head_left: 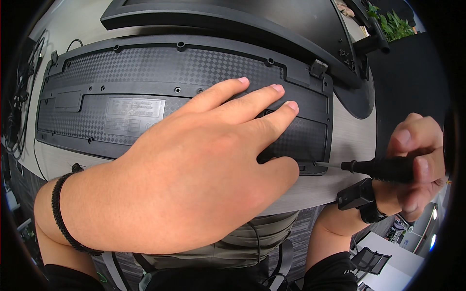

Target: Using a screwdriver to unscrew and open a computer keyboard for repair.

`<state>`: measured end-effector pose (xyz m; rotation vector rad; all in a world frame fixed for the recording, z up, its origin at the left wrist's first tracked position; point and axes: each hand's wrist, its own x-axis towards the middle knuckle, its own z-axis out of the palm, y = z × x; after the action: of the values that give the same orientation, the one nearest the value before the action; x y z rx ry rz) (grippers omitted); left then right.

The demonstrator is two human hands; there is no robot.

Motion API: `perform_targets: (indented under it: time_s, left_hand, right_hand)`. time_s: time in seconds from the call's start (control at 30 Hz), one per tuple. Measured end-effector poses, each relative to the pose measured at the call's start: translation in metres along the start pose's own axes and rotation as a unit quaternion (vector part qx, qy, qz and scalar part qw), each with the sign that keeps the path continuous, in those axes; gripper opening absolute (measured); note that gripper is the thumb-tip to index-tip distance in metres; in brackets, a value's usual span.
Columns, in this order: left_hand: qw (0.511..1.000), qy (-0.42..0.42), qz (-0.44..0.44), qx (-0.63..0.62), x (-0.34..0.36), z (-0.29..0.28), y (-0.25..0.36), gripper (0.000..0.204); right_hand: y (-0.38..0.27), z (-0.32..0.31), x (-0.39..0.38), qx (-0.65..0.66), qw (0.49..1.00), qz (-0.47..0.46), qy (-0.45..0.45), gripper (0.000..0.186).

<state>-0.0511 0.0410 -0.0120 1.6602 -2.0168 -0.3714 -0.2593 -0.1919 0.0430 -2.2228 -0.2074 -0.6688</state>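
Observation:
A black keyboard (194,68) lies upside down on the desk, its checkered underside, label and screw holes facing up. My left hand (208,150) rests flat on its right half with fingers spread, covering part of the underside. At the right, my right hand (422,165) is closed round the black handle of a screwdriver (383,168). The metal shaft points left, and its tip meets the screw hole at the keyboard's lower right corner. Whether a screw sits in that hole is too small to tell.
Behind the keyboard, a black monitor (233,19) lies on the pale desk (354,140), small dark screws (347,60) on its right part. Coiled black cables (22,92) are at the left. A green plant (393,23) stands far right, and an office chair (371,260) is lower right.

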Motion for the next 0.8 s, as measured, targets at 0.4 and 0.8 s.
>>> perform_targets:
  time_s: [0.4, 0.8]
  left_hand:
    - [1.0, -0.007, 0.013, 0.02, -0.001, -0.001, 0.0, 0.01]
    - [1.0, -0.006, 0.018, 0.019, 0.0, -0.001, -0.001, 0.011]
  right_hand:
    - [0.001, -0.007, 0.009, -0.01, 0.997, -0.006, -0.077, 0.035]
    - [-0.005, -0.015, 0.013, -0.036, 0.989, 0.004, -0.14, 0.048]
